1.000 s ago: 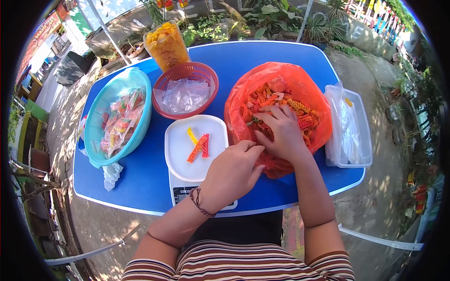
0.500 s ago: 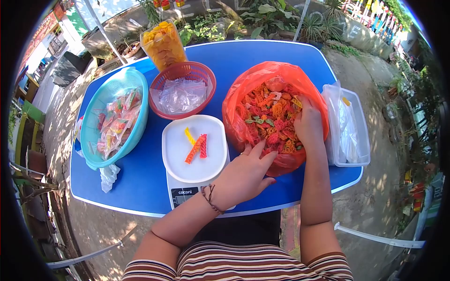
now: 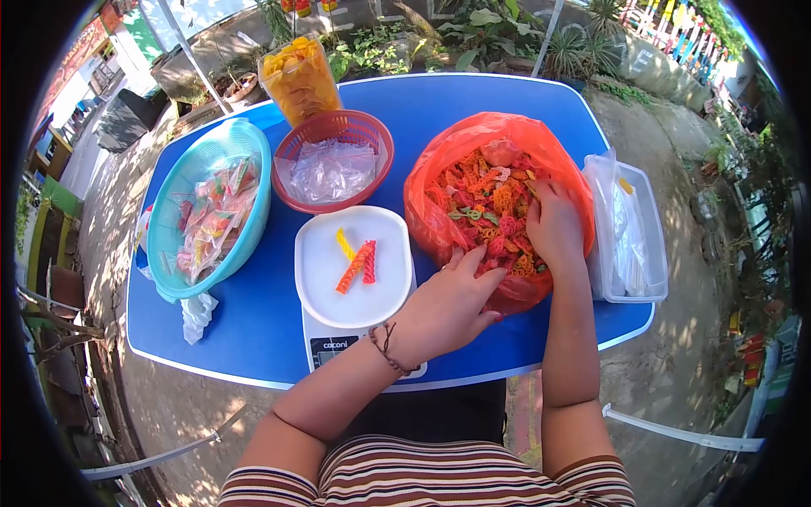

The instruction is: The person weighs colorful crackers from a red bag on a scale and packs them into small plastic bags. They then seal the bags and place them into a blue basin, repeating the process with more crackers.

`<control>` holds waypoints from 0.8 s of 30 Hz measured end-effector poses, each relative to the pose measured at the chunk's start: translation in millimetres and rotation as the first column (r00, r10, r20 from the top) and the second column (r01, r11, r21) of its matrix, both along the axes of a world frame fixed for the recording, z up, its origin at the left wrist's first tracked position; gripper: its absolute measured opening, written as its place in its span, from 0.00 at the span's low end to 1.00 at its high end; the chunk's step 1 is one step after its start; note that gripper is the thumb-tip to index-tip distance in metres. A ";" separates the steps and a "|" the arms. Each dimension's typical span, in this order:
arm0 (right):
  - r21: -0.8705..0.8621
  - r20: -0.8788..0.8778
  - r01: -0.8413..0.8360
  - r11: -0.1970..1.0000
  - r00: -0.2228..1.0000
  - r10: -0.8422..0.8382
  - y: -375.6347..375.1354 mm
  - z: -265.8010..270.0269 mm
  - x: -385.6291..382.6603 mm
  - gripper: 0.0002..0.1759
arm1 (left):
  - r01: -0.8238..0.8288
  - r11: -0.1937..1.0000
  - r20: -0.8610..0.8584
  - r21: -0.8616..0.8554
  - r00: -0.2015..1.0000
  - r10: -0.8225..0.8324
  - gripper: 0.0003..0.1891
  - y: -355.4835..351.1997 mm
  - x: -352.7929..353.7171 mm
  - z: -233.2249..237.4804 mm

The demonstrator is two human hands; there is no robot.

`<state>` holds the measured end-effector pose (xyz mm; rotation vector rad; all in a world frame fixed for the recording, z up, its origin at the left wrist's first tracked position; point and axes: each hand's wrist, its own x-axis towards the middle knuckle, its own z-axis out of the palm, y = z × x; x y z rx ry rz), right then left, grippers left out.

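A red plastic bag [image 3: 429, 211] stands open, filled with colourful lattice-shaped crackers [image 3: 486, 190], mostly red and orange with a few green ones. My right hand [image 3: 557, 224] reaches into its right side, fingers apart among the crackers; its fingertips are partly hidden. At the near rim lies my left hand [image 3: 452, 300], fingers spread against the bag and nothing visible in its grasp. Left of the bag, a white kitchen scale [image 3: 312, 291] carries a yellow cracker [image 3: 345, 243] and two orange-red crackers [image 3: 356, 269]. My left forearm and wrist partly cover the scale's front panel.
A turquoise basket [image 3: 258, 203] holds filled clear packets. Behind the scale, a red basket [image 3: 363, 127] contains clear plastic bags [image 3: 329, 171]. A jar of yellow chips [image 3: 300, 80] stands behind it. To the right is a clear container [image 3: 650, 245] with plastic bags. Crumpled white plastic [image 3: 197, 317] lies front left.
My right hand has shifted slightly among the crackers, its fingers showing a little differently. My left hand stays at the bag's near rim. The whole view has moved slightly.
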<state>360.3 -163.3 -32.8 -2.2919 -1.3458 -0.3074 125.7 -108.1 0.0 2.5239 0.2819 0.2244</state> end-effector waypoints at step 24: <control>-0.138 -0.026 -0.095 0.986 0.995 0.092 -1.2 17.7 -27.1 0.19 | -0.081 0.964 -0.090 0.252 0.990 0.106 0.20 -4.4 -18.0 22.7</control>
